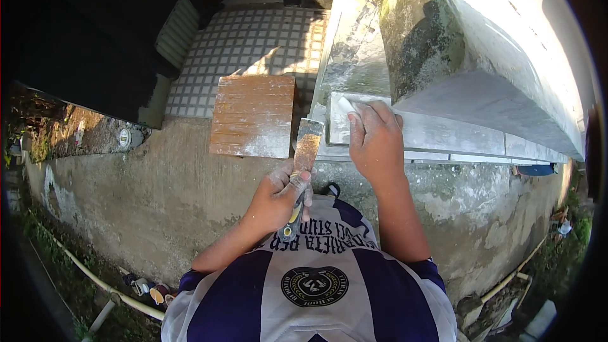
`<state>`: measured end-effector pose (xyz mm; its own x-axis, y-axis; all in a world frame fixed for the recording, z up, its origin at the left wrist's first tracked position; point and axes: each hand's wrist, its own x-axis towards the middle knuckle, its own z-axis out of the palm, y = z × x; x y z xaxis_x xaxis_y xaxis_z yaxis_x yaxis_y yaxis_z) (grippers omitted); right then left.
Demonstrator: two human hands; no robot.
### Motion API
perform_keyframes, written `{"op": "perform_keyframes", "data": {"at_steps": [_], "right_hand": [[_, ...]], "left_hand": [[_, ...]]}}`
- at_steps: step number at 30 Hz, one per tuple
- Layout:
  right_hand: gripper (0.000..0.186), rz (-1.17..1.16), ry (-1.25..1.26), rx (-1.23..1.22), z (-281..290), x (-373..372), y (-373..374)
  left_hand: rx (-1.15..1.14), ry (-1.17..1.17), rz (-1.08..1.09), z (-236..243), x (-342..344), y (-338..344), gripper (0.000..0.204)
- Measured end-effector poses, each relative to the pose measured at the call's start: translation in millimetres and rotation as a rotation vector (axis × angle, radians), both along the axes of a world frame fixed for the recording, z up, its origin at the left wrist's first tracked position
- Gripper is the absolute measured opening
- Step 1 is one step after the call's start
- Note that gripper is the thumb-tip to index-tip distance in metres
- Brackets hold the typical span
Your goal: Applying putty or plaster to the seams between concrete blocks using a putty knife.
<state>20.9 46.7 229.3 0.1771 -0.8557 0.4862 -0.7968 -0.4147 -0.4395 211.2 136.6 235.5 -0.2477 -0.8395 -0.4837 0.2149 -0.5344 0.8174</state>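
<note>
My left hand (pixel 278 196), dusted with pale powder, is closed round the handle of a putty knife (pixel 308 145) in front of my chest. The knife's flat, rust-stained blade points up and away from me. My right hand (pixel 378 133) reaches to a grey ledge (pixel 437 128) on the right, its fingers bent down at the near left corner. Under the fingertips shows a small whitish piece (pixel 346 105), pressed on the ledge; I cannot make out whether it is paper or cloth. White dust covers the ledge around it.
A brown wooden box or stool (pixel 252 116) with white smears stands left of the ledge. Above the ledge juts a thick concrete slab (pixel 487 82), close to my right hand. Beyond lies a tiled floor (pixel 240 38). A pale pipe (pixel 130 302) runs at the lower left.
</note>
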Motion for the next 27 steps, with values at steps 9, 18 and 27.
{"op": "perform_keyframes", "data": {"at_steps": [9, 18, 27], "right_hand": [[0.018, -0.426, -0.036, 0.015, -8.7, -5.8, 20.2], [0.023, -0.186, -0.049, -0.02, -4.3, 17.7, 23.2], [0.023, -0.187, 0.032, -0.09, -8.6, 34.3, 26.7]], "left_hand": [[0.014, 0.006, 0.006, -5.8, 15.7, -0.4, 0.027], [-0.008, 0.041, -0.023, -7.5, 34.8, 0.5, 0.028], [-0.001, 0.026, -0.053, -9.3, 40.8, -2.4, 0.026]]}}
